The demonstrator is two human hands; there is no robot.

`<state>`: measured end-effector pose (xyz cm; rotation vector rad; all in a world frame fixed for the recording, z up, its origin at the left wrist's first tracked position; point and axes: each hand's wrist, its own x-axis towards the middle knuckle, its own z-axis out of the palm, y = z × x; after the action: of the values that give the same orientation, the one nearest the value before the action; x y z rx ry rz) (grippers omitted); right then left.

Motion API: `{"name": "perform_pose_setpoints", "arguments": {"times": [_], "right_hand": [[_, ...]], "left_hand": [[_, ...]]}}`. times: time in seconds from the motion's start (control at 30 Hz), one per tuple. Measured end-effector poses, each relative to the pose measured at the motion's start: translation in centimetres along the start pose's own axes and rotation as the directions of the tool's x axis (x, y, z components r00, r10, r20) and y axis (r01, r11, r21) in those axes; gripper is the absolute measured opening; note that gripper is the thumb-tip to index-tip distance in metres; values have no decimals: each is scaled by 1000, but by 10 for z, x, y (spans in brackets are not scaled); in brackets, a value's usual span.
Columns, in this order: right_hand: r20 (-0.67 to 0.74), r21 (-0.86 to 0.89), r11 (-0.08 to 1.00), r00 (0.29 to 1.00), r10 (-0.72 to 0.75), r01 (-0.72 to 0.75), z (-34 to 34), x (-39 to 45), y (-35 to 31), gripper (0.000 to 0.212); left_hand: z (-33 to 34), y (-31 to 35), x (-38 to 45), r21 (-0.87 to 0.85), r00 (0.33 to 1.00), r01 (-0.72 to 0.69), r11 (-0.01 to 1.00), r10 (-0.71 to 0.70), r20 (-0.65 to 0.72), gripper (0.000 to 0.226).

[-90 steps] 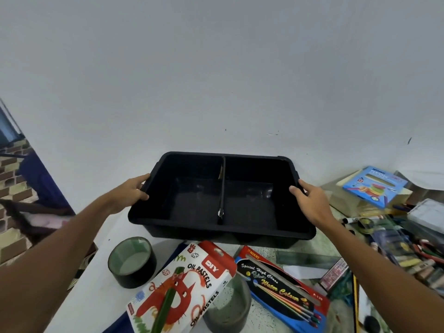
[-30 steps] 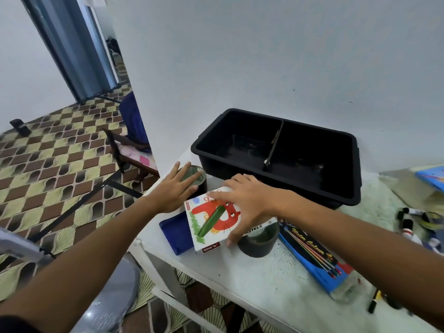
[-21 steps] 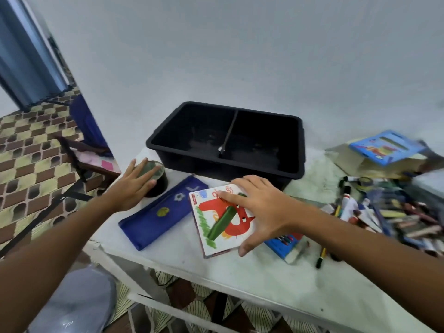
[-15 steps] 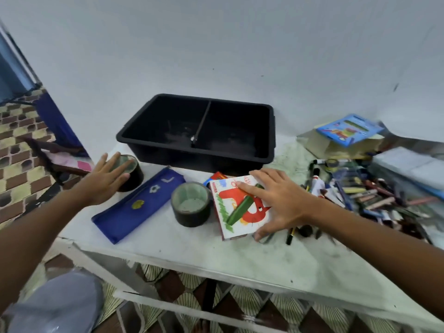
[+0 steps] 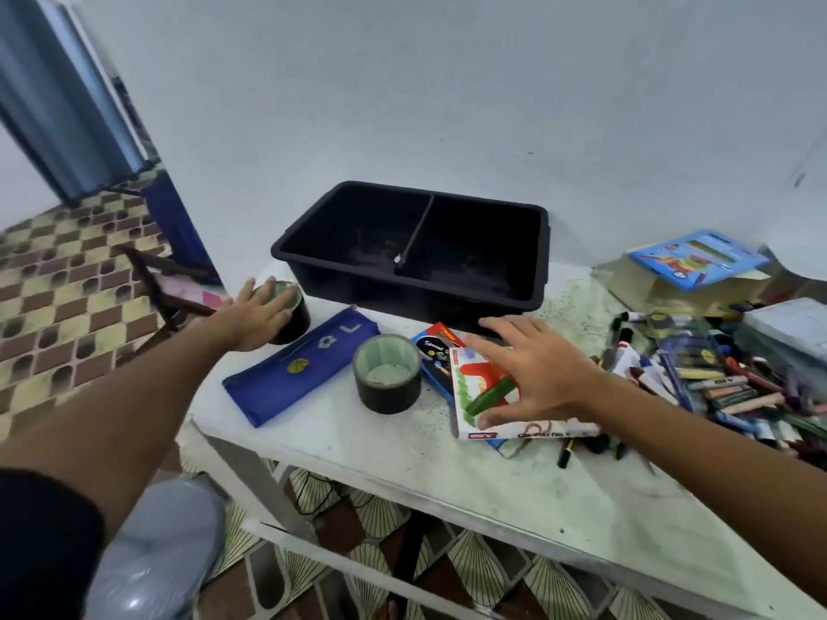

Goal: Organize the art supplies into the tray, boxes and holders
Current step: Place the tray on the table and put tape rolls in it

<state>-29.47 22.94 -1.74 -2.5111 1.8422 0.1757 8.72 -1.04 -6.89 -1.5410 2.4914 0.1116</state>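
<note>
1. The crayon box (image 5: 481, 398) has slid rightward along the surface (image 5: 514, 476) under the right hand (image 5: 543, 373). A second ago it lay over the second tape roll (image 5: 387, 373); now that roll stands uncovered in the open, between the blue pouch (image 5: 300, 366) and the box.
2. The crayon box now lies partly on top of the blue paint box (image 5: 436, 358), close to the heap of loose markers and crayons (image 5: 725, 387) on the right.
3. The black tray (image 5: 414, 288), set against the wall three seconds ago, has not shifted since; both its compartments hold nothing yet.
4. My reading: the front of the surface is being spread out so each item can be picked up singly. No sorting has begun.
5. Left hand (image 5: 255, 313): arm stretched forward, palm down on the first tape roll (image 5: 291, 313) at the surface's left corner, fingers straight and slightly spread over its top, as it was half a second ago. It rests rather than grips.
6. Right hand: palm down over the crayon box, fingers spread wide and straight, thumb tip at the box's near edge. It appears to press or hover just above; I cannot tell which.
</note>
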Motion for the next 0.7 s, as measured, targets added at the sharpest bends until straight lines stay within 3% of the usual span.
{"name": "perform_pose_setpoints", "arguments": {"times": [0.07, 0.17, 0.43, 0.7], "right_hand": [[-53, 55, 993, 993, -105, 108, -7, 23, -23, 108], [8, 121, 972, 978, -206, 204, -11, 60, -56, 101], [176, 103, 972, 957, -229, 214, -2, 114, -76, 104], [77, 216, 938, 954, -291, 269, -42, 133, -71, 103]], "left_hand": [[-12, 18, -11, -61, 999, 37, 997, -39, -25, 68], [-21, 28, -17, -66, 999, 31, 997, -33, -30, 67], [-28, 23, -20, -142, 996, -66, 988, 57, -69, 92], [-82, -9, -28, -233, 950, -257, 938, 202, -238, 89]]}}
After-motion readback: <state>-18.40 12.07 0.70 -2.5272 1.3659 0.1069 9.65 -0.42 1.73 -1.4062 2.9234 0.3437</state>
